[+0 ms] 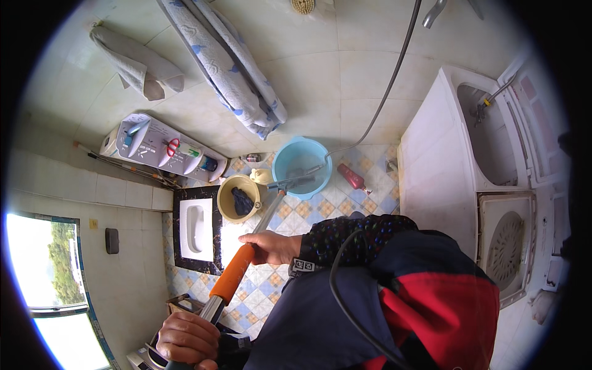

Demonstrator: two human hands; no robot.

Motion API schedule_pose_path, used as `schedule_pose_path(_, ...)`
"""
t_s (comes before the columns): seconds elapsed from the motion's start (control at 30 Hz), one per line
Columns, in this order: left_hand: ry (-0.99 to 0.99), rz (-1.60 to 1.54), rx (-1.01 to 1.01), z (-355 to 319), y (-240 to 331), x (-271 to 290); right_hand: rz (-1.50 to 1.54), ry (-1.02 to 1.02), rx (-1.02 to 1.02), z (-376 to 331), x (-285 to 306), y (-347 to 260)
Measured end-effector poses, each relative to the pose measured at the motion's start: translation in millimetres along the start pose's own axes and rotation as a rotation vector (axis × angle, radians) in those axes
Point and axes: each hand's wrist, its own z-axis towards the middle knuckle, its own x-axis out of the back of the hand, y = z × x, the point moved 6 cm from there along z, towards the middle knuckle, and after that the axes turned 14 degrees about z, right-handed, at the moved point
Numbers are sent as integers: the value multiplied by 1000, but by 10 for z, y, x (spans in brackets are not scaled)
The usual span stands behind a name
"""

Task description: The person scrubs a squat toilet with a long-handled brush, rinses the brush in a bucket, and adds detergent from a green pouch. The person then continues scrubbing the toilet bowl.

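My left hand [188, 339] is closed round the lower end of a long-handled mop [231, 274], at the lower left. Further up, my right hand [274, 246] wraps the silver pole just beyond the orange foam grip. The pole slants away to a grey head [293, 183] at the near rim of a light blue basin [279, 153]; whether it touches the water I cannot tell. A hose with a metal end [316, 168] hangs into the basin. Left of it stands a beige bucket [226, 206] with a dark cloth [242, 200] inside.
A squat toilet [196, 228] lies left of the bucket. A red bottle [351, 177] is on the tiled floor right of the basin. At right stands an open white twin-tub washing machine [435, 154]. A shelf [160, 147] and a hanging patterned cloth [216, 68] line the wall.
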Motion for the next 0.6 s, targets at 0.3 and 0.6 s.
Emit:
schedule_pose_path(0.3,313,160,47,-252,-103,43,-132,73,-32,145,124,65)
schedule_pose_path(0.6,921,372,327,-178,-40,98,-631,-15,-169,0,269,-172)
